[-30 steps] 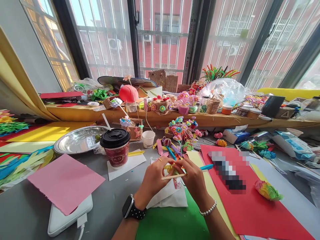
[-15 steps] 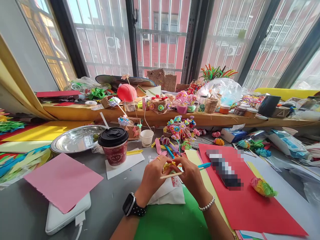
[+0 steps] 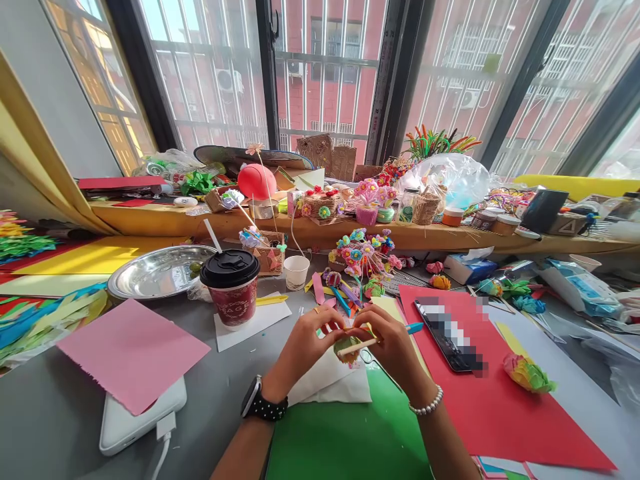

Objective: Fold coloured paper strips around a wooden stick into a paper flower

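Note:
My left hand (image 3: 305, 347), with a black watch on its wrist, and my right hand (image 3: 395, 347), with a pearl bracelet, meet above the grey table. Both pinch a small rolled paper flower (image 3: 347, 348) in yellow and green. A thin wooden stick (image 3: 361, 345) passes through my right fingers toward the flower. White folded paper (image 3: 327, 387) and a green sheet (image 3: 345, 440) lie under my hands.
A red paper cup with a black lid (image 3: 231, 287) stands left of my hands. Pink paper (image 3: 133, 353) rests on a white power bank (image 3: 140, 417). A phone (image 3: 450, 333) and a paper flower (image 3: 527, 373) lie on red paper. A metal tray (image 3: 155, 273) sits behind.
The paper flower has moved down between my fingers and shows more. The stick has slid inward, its free end shorter on the left. My hands stay together.

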`<state>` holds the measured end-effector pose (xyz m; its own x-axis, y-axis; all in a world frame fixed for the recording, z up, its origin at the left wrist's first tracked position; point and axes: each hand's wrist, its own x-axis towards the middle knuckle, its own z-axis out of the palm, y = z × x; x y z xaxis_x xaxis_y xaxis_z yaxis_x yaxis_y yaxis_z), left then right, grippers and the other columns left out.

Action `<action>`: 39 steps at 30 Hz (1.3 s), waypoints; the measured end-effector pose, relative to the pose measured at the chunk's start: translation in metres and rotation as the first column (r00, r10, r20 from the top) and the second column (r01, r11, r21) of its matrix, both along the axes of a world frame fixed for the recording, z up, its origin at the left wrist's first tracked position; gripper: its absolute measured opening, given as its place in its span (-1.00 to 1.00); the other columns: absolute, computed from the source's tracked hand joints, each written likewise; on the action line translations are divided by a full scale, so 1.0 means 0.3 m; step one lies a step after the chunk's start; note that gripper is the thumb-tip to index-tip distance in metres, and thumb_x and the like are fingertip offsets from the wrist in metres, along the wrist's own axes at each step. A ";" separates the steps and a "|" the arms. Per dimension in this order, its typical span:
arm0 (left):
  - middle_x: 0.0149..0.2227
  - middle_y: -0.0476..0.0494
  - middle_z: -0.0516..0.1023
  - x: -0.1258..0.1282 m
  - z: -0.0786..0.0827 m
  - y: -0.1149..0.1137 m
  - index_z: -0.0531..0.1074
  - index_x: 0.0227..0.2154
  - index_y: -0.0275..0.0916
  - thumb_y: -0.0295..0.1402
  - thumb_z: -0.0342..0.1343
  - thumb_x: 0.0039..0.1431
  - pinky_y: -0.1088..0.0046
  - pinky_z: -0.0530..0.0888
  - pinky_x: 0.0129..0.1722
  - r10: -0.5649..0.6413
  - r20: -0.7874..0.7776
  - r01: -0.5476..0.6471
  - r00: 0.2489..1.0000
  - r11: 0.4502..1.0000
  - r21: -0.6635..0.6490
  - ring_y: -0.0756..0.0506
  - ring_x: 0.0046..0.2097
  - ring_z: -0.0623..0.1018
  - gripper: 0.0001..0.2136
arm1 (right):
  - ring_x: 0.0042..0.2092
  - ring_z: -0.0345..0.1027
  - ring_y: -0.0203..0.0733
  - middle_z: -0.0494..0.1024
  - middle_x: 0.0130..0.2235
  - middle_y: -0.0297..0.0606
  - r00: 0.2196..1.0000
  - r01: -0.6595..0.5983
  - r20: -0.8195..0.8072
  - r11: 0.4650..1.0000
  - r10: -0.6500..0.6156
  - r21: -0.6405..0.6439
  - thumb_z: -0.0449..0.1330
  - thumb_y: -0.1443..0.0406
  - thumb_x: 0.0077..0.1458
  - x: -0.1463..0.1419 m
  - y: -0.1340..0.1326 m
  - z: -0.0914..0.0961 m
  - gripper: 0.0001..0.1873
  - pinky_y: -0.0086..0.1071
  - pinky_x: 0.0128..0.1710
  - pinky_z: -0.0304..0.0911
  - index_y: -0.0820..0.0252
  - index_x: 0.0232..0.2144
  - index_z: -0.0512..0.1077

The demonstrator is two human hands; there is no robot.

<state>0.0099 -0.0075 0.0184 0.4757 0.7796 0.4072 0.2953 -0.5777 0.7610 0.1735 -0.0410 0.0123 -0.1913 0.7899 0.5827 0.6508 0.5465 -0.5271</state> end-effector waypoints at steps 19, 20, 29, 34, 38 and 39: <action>-0.47 -0.01 0.38 -0.014 -0.008 0.013 0.35 -0.46 -0.32 -0.28 0.17 -0.15 0.52 0.30 -0.40 -0.205 0.257 0.319 0.944 0.758 -0.569 0.04 -0.40 0.38 -0.78 | -0.48 0.17 -0.35 0.41 -0.45 -0.32 0.970 -0.192 -0.212 0.910 0.119 -0.368 0.10 0.14 -0.03 0.025 -0.007 0.014 -0.76 -0.51 -0.56 0.05 0.21 -0.42 0.37; -0.46 -0.01 0.38 -0.015 -0.009 0.015 0.36 -0.46 -0.32 -0.28 0.17 -0.15 0.53 0.30 -0.39 -0.209 0.251 0.318 0.945 0.764 -0.561 0.04 -0.40 0.38 -0.78 | -0.49 0.16 -0.36 0.40 -0.47 -0.33 0.971 -0.191 -0.210 0.907 0.118 -0.375 0.10 0.15 -0.03 0.024 -0.006 0.013 -0.76 -0.51 -0.56 0.05 0.21 -0.43 0.36; -0.48 0.00 0.41 -0.026 -0.011 0.023 0.37 -0.47 -0.31 -0.26 0.18 -0.17 0.49 0.31 -0.35 -0.214 0.229 0.310 0.950 0.743 -0.593 0.03 -0.40 0.39 -0.77 | -0.54 0.08 -0.40 0.35 -0.52 -0.37 0.977 -0.172 -0.185 0.895 0.102 -0.413 0.11 0.19 -0.04 0.022 0.000 0.002 -0.80 -0.52 -0.60 -0.04 0.23 -0.45 0.34; -0.51 0.01 0.40 -0.014 -0.027 0.026 0.31 -0.55 -0.31 -0.27 0.20 -0.21 0.50 0.31 -0.39 -0.156 0.226 0.264 0.961 0.754 -0.601 0.03 -0.42 0.39 -0.77 | -0.54 0.06 -0.41 0.35 -0.52 -0.37 0.984 -0.146 -0.160 0.890 0.084 -0.431 0.10 0.19 -0.04 0.016 0.003 0.002 -0.80 -0.53 -0.61 -0.03 0.24 -0.45 0.33; -0.51 -0.01 0.41 -0.007 -0.035 0.029 0.29 -0.57 -0.31 -0.27 0.20 -0.22 0.48 0.32 -0.38 -0.129 0.216 0.238 0.968 0.748 -0.619 0.01 -0.41 0.41 -0.76 | -0.57 0.02 -0.42 0.35 -0.53 -0.38 0.988 -0.115 -0.141 0.900 0.061 -0.421 0.09 0.19 -0.03 0.015 0.009 -0.002 -0.81 -0.52 -0.62 -0.07 0.23 -0.45 0.33; -0.51 -0.01 0.40 -0.007 -0.036 0.030 0.29 -0.57 -0.31 -0.27 0.19 -0.22 0.47 0.32 -0.38 -0.130 0.215 0.237 0.968 0.753 -0.614 0.01 -0.41 0.41 -0.76 | -0.56 0.02 -0.41 0.36 -0.52 -0.38 0.988 -0.112 -0.141 0.904 0.057 -0.414 0.09 0.19 -0.03 0.016 0.010 -0.003 -0.80 -0.52 -0.61 -0.07 0.23 -0.45 0.34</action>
<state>0.0078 0.0015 0.0077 0.6119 0.7880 -0.0677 0.0868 0.0181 0.9961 0.1785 -0.0380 0.0114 -0.2165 0.9502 0.2243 0.5273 0.3071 -0.7922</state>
